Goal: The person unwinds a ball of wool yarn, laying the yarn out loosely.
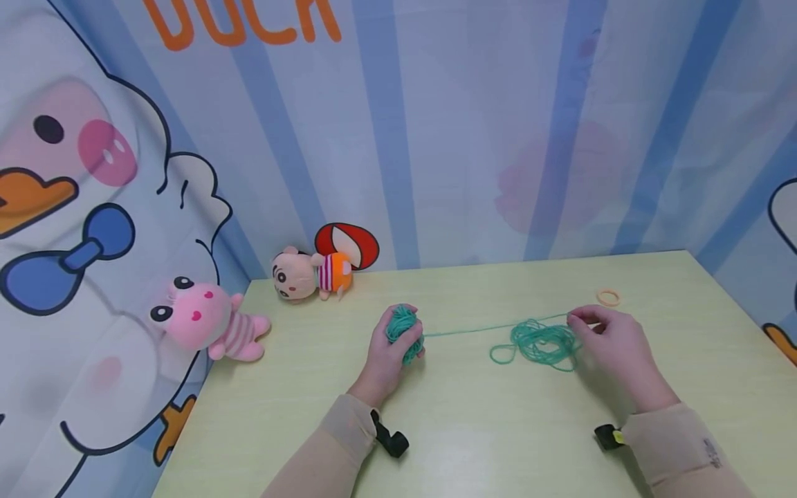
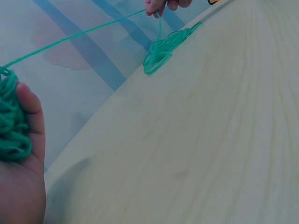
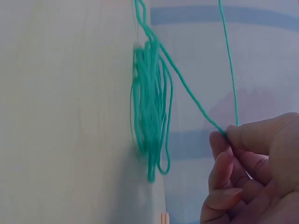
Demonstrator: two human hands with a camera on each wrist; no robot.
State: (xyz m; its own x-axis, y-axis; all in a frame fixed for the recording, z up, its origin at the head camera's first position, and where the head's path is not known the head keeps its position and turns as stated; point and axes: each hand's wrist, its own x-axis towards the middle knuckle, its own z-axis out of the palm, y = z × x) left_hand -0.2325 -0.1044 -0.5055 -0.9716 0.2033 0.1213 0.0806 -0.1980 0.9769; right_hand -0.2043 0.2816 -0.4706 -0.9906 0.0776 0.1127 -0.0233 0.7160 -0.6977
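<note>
My left hand (image 1: 385,356) grips a wound ball of green yarn (image 1: 402,326), fingers and thumb curled round it; the left wrist view shows the ball (image 2: 11,121) at its left edge. From the ball a taut strand (image 1: 473,330) runs right to my right hand (image 1: 616,346), whose thumb and forefinger pinch it above the table. Between the hands, nearer the right one, a loose heap of green yarn loops (image 1: 543,342) lies on the table. In the right wrist view the pinched strand (image 3: 191,96) leads from the fingertips back to the heap (image 3: 150,102).
A pink striped plush toy (image 1: 214,319) lies at the table's left edge. Another plush in orange and stripes (image 1: 311,274) lies at the back left. A small peach-coloured ring (image 1: 608,297) lies behind my right hand. A printed curtain (image 1: 448,138) hangs behind the table (image 1: 473,443).
</note>
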